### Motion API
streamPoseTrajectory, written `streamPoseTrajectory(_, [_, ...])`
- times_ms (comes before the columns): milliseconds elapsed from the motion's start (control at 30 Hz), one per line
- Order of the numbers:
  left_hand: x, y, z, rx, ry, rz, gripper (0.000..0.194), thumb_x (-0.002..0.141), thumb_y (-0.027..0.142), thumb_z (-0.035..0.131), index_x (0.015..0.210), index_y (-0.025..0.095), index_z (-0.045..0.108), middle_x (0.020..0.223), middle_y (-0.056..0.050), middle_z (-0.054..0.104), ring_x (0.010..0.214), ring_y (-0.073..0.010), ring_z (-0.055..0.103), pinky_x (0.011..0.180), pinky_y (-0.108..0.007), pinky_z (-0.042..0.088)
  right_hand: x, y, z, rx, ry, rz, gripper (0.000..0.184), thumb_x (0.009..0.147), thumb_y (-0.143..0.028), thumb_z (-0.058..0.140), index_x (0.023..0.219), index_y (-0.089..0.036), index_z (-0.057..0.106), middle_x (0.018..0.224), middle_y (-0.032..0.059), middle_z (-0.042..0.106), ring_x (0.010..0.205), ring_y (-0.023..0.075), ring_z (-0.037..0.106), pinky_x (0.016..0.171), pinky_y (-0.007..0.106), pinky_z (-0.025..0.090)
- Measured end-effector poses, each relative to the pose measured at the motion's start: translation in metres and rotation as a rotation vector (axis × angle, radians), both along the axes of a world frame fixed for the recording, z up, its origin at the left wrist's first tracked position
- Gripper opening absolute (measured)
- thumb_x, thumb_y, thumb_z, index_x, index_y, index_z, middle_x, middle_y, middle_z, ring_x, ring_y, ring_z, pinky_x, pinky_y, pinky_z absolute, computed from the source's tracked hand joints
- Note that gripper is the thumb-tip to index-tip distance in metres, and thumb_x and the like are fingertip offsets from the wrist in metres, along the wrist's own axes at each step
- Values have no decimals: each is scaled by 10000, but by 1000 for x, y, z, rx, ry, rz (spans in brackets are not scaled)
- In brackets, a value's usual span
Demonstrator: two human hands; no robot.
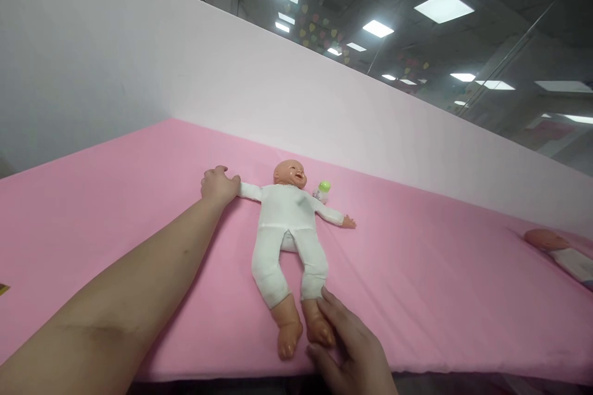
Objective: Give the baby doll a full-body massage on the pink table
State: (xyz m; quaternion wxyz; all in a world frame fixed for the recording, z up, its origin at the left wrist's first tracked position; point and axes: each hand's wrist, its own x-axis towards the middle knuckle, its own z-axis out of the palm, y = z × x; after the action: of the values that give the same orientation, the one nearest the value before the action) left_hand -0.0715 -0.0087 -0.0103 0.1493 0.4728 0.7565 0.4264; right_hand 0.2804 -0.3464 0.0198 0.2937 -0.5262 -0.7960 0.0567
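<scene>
A baby doll (288,208) with a smiling plastic head and a white cloth body lies on its back on the pink sheet (417,278). One of its arms stretches out to the left, where my left hand (219,185) is closed around the end, hiding the doll's hand. Down at the front edge, my right hand (356,345) wraps round the doll's right-side foot, fingers at the ankle and thumb by the toes. Beside the doll's head is a small bottle (321,191) with a green cap. The doll's other arm lies free on the sheet.
A second doll (551,241), partly cut off, lies at the far right. Behind the pink surface rises a white partition (296,117) with glass above it. A yellow and black mark (4,289) shows at the left edge.
</scene>
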Motion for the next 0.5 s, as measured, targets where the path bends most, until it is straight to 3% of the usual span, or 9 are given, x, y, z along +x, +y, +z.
streamPoseTrajectory(133, [1,0,-1,-13,51,-14,576,839,519,691,1344,257,601,1439,-205,516,1316,-459,501,1042,-638,453,-2,2,14,-157,133,-52,472,918,-374,700,1371,-242,680,1332,116,726,1180,307,734,997,407,628])
streamPoseTrajectory(233, [15,-8,6,75,144,-29,517,855,464,684,1315,237,625,1449,-204,517,1357,-453,472,1126,-637,372,3,6,18,-216,245,-94,432,958,-478,661,1317,-242,708,1225,112,767,1075,289,765,920,376,653])
streamPoseTrajectory(333, [47,-25,21,244,213,-126,453,887,419,661,1304,246,632,1492,-165,503,1414,-420,434,1201,-605,296,14,18,16,-226,362,-181,427,1008,-549,567,1252,-239,729,1201,106,768,1062,278,758,925,374,638])
streamPoseTrajectory(400, [75,-40,32,379,194,-256,442,931,412,616,1335,231,613,1500,-147,507,1427,-361,446,1227,-518,309,19,34,17,-244,445,-250,463,1019,-601,523,1214,-237,732,1240,106,748,1086,282,742,956,394,618])
streamPoseTrajectory(500, [115,-64,39,431,115,-456,547,968,465,569,1438,186,535,1495,-152,535,1432,-314,467,1221,-444,350,21,69,21,-314,560,-287,541,990,-674,527,1204,-215,717,1229,119,739,1081,300,722,943,432,605])
